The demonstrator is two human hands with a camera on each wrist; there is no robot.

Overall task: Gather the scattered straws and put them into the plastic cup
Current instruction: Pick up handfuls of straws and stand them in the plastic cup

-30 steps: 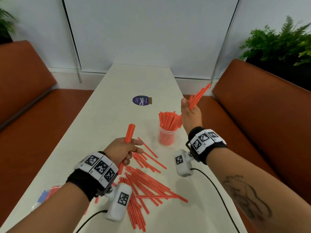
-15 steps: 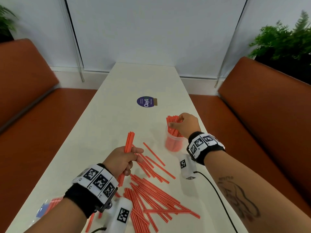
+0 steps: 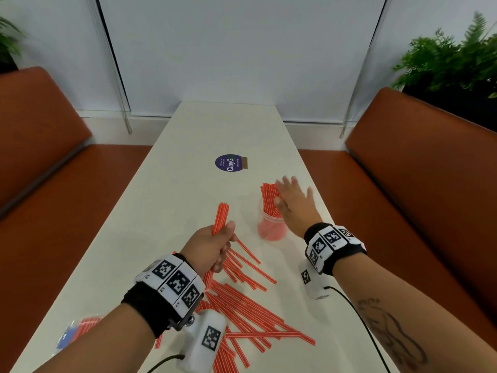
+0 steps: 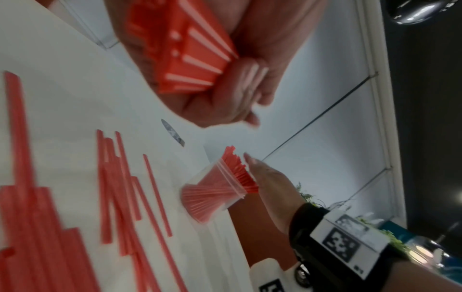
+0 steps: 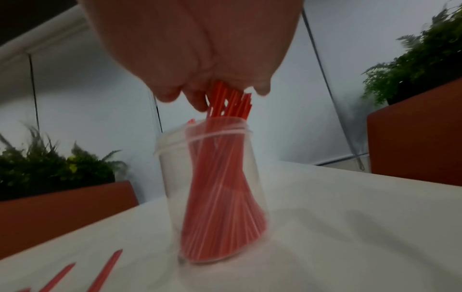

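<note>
The right hand (image 3: 293, 203), fingers spread and released, rests against the straws in the plastic cup (image 3: 271, 227) on the bench (image 3: 188, 146); the left hand (image 3: 209, 249) grasps a bundle (image 3: 220, 216). Steadying the cup first would ease the drop.

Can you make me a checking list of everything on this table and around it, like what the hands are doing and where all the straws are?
Surface: white table, purple round sticker.
Job's things: plastic cup upright, packed with red straws; loose straws scattered near the person.
Clutter: bag of straws at the near left edge.
Grippers: left hand grips a straw bundle; right hand open, fingers at the cup's straw tops.
Cables: black cable from the right wrist unit.
Surroundings: orange benches, plants, pale wall.
</note>
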